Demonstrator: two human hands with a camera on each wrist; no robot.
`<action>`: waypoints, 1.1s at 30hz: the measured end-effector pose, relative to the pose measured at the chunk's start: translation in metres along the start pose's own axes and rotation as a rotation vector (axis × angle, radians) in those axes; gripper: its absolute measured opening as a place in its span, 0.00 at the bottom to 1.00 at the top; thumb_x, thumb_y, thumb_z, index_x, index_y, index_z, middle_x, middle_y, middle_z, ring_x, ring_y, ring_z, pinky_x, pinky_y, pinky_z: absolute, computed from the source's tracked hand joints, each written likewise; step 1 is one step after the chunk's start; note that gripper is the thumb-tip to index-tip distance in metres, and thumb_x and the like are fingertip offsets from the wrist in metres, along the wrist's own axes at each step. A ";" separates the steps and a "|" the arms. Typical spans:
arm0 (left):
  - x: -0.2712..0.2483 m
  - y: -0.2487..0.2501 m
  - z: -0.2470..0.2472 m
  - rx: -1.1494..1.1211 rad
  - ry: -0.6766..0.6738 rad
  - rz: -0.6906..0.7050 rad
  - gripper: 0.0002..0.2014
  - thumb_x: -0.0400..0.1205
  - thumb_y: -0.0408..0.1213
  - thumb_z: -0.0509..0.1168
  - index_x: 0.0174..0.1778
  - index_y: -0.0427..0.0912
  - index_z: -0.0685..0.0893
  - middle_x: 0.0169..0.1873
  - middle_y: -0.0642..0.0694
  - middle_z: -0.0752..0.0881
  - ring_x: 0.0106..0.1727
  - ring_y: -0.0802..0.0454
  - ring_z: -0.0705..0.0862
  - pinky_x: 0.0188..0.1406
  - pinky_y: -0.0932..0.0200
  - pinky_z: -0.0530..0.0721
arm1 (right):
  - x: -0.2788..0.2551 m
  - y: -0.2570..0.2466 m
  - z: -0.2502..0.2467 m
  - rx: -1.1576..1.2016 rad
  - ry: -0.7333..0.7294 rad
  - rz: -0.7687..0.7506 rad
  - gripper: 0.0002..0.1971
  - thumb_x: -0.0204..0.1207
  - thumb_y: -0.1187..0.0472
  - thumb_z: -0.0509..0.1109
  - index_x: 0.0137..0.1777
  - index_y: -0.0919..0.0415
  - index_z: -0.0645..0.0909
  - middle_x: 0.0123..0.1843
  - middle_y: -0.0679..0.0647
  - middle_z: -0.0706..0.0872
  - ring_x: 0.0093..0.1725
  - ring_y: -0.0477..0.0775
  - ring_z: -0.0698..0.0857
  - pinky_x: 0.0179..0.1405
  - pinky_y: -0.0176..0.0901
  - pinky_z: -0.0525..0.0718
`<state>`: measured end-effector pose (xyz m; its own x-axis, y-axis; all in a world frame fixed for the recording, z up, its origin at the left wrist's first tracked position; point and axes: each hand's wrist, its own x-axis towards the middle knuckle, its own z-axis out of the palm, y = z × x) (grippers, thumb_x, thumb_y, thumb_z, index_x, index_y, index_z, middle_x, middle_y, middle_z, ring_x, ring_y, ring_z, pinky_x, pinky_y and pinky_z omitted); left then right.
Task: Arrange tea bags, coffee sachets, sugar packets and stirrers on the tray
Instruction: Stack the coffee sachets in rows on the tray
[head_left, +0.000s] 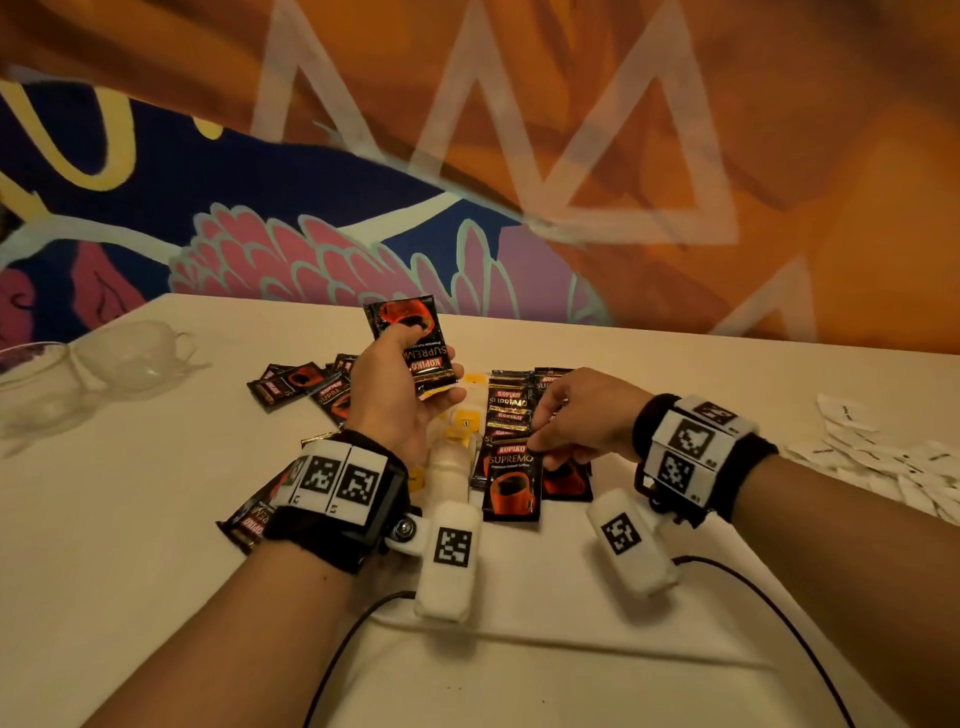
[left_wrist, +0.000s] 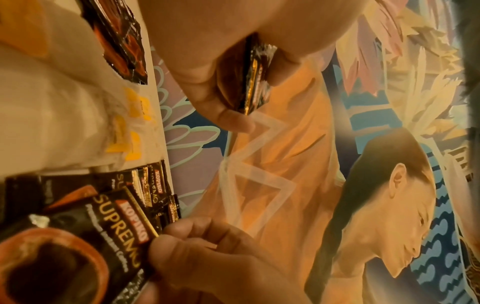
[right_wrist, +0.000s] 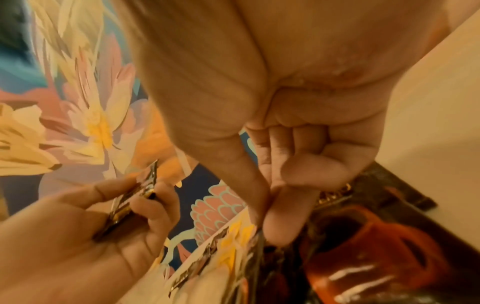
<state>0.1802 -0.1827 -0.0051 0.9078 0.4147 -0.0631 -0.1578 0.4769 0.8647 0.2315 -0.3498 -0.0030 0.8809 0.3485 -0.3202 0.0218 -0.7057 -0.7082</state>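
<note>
My left hand (head_left: 410, 364) grips a black Kopiko coffee sachet (head_left: 408, 332) upright above the table, thumb across its face; the left wrist view shows that held sachet (left_wrist: 255, 76) edge-on between thumb and fingers. A row of overlapping coffee sachets (head_left: 509, 410) lies in the middle. My right hand (head_left: 543, 434) pinches the top edge of the nearest sachet (head_left: 511, 486), which lies flat; in the right wrist view, my right hand's thumb and forefinger (right_wrist: 270, 205) meet on it. Tea bags (head_left: 462, 421) with yellow tags lie between my hands.
More coffee sachets (head_left: 291, 382) lie loose at the back left and under my left wrist. White sugar packets (head_left: 883, 457) are scattered at the right. Clear glass cups (head_left: 104, 364) stand at the far left. Black cables (head_left: 753, 597) cross the near table edge.
</note>
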 end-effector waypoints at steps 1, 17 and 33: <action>0.000 0.000 0.000 -0.005 -0.003 -0.006 0.09 0.84 0.38 0.57 0.47 0.38 0.81 0.32 0.43 0.84 0.33 0.49 0.83 0.24 0.59 0.81 | 0.001 0.000 0.003 -0.025 0.003 -0.003 0.07 0.73 0.64 0.77 0.45 0.58 0.81 0.35 0.54 0.90 0.31 0.45 0.90 0.25 0.34 0.81; -0.003 -0.003 0.004 0.085 -0.112 -0.022 0.05 0.84 0.31 0.61 0.51 0.39 0.82 0.43 0.40 0.87 0.42 0.48 0.86 0.36 0.58 0.87 | -0.013 -0.013 -0.015 -0.019 0.243 -0.319 0.11 0.72 0.49 0.77 0.42 0.57 0.84 0.35 0.53 0.89 0.35 0.46 0.86 0.34 0.39 0.78; -0.010 -0.006 0.004 0.140 -0.270 0.099 0.13 0.73 0.46 0.71 0.49 0.43 0.85 0.37 0.48 0.87 0.36 0.52 0.85 0.32 0.59 0.81 | -0.027 -0.011 -0.010 0.238 0.409 -0.543 0.06 0.67 0.62 0.76 0.39 0.50 0.84 0.40 0.48 0.89 0.39 0.53 0.88 0.47 0.59 0.88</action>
<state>0.1738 -0.1932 -0.0074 0.9640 0.2239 0.1433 -0.2125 0.3250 0.9215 0.2126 -0.3577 0.0194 0.8823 0.3207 0.3444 0.4447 -0.3285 -0.8333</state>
